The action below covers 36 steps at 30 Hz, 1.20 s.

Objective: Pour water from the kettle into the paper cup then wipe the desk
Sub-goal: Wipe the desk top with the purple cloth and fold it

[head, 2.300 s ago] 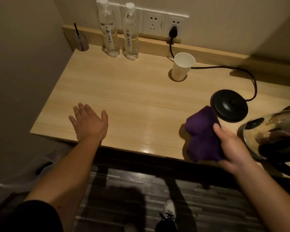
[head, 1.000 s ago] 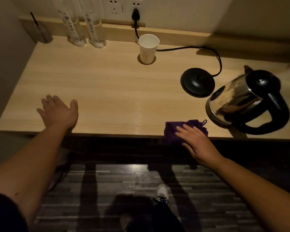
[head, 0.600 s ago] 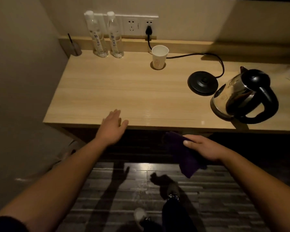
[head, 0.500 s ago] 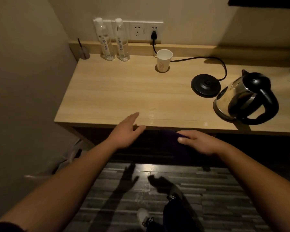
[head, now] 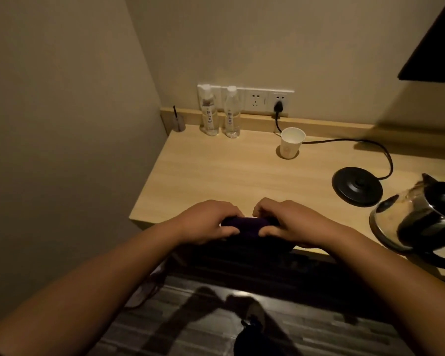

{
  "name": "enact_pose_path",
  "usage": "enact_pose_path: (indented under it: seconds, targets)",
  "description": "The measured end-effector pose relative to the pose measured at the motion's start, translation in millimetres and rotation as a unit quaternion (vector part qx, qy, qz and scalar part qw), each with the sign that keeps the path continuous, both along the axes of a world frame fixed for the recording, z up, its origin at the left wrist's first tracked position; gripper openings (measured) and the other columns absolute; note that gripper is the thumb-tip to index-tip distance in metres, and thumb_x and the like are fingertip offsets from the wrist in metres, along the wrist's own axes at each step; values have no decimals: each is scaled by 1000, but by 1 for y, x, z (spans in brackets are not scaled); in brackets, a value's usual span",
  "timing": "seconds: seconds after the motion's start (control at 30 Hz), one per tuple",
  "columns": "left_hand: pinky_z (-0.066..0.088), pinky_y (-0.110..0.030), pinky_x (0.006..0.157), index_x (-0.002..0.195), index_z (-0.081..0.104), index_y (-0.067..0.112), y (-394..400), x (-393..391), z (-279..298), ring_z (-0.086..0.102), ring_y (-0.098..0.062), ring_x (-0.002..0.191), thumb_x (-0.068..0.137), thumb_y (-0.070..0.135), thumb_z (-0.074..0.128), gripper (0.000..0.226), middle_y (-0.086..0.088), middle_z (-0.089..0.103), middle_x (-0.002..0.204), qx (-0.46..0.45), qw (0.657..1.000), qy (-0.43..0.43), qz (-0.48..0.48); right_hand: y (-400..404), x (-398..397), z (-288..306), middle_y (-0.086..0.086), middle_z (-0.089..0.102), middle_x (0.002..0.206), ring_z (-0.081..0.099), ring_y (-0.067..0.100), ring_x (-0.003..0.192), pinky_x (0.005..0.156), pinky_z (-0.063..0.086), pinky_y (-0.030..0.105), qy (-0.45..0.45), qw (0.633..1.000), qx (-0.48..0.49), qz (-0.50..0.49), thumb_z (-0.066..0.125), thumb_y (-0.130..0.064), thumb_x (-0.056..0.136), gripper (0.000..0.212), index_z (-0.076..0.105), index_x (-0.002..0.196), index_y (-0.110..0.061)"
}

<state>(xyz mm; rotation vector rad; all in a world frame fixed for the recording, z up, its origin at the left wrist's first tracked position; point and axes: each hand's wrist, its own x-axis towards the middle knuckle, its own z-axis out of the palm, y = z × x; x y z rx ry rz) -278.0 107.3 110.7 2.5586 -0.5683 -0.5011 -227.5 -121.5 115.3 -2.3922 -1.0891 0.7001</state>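
A dark purple cloth is bunched between both my hands just above the front edge of the wooden desk. My left hand grips its left end and my right hand grips its right end. The white paper cup stands upright near the back of the desk, below the wall socket. The steel kettle with a black lid and handle sits off its base at the desk's right front. Its round black base lies just behind it.
Two water bottles stand at the back left against the wall sockets. A small glass with a stick is in the back left corner. A black cord runs from the plug to the base. A wall closes the left side.
My right hand pulled the cloth off the desk's front edge. My left hand left the desk top and joined it. Both hands now hold the cloth together.
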Motion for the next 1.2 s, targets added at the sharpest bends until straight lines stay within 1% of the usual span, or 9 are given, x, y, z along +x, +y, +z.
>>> enact_pose_path:
  seconds: [0.1, 0.4, 0.53, 0.67, 0.77, 0.87, 0.93, 1.03, 1.2]
  targets:
    - [43, -30, 78, 118, 63, 24, 30, 19, 6, 52, -9, 90, 94, 28, 58, 24, 7, 62, 104, 30, 999, 7, 15, 15, 27, -5, -13, 66, 115, 60, 11, 98, 82, 45, 26, 3, 999, -29, 23, 65, -30, 87, 46, 47, 130, -28]
    - [45, -36, 80, 117, 61, 22, 132, 65, -31, 57, -20, 98, 95, 23, 56, 23, 2, 63, 108, 95, 990, 20, 100, 106, 107, -56, -4, 68, 100, 61, 15, 88, 75, 48, 32, 13, 1000, -11, 22, 62, -26, 87, 23, 65, 110, -23]
    - [48, -41, 83, 121, 62, 18, 175, 84, -52, 59, -25, 100, 94, 16, 57, 27, -5, 65, 113, 108, 987, -29, 111, 151, 119, -78, 1, 63, 94, 58, 21, 82, 68, 46, 35, -83, 996, 19, -13, 62, -25, 86, 16, 64, 101, -19]
    - [51, -42, 87, 118, 65, 16, 203, 94, -70, 64, -27, 100, 87, 11, 62, 31, -8, 69, 112, 128, 977, -150, 83, 185, 114, -100, 6, 62, 83, 56, 25, 72, 60, 45, 36, -239, 969, 20, -55, 64, -14, 82, 7, 62, 89, -14]
    - [52, -45, 89, 114, 67, 7, 212, 80, -100, 66, -33, 104, 73, 0, 74, 42, -15, 69, 114, 123, 967, -218, 36, 195, 91, -128, 14, 64, 87, 58, 32, 73, 62, 45, 37, -265, 963, 13, -45, 65, -3, 76, 16, 60, 91, -7]
    - [34, -46, 108, 137, 50, 11, 218, 50, -144, 41, -31, 136, 90, 15, 61, 49, -14, 46, 147, 186, 976, -107, -31, 193, 49, -159, 15, 65, 103, 61, 33, 89, 74, 48, 37, -199, 980, -12, -28, 62, -16, 84, 17, 61, 98, -8]
    - [15, -44, 117, 151, 27, 14, 223, 31, -165, 15, -25, 148, 100, 37, 42, 58, -8, 18, 161, 221, 974, -40, -39, 188, 29, -177, 21, 58, 126, 57, 38, 111, 92, 47, 43, -164, 985, -48, -21, 62, -30, 85, 37, 61, 111, -5]
    - [-4, -46, 119, 154, 5, 16, 228, 19, -173, -7, -20, 149, 97, 60, 17, 74, -2, -6, 161, 220, 975, -23, -30, 179, 19, -185, 16, 40, 149, 36, 31, 138, 113, 24, 48, -158, 981, -108, -14, 45, -53, 92, 64, 47, 136, -7]
    - [-10, -48, 118, 153, -5, 17, 233, 22, -171, -17, -19, 147, 93, 65, 7, 78, -2, -14, 160, 234, 971, -12, -51, 169, 22, -178, 9, 18, 159, 12, 23, 147, 117, -2, 44, -155, 979, -130, 25, 18, -62, 94, 74, 23, 150, -14]
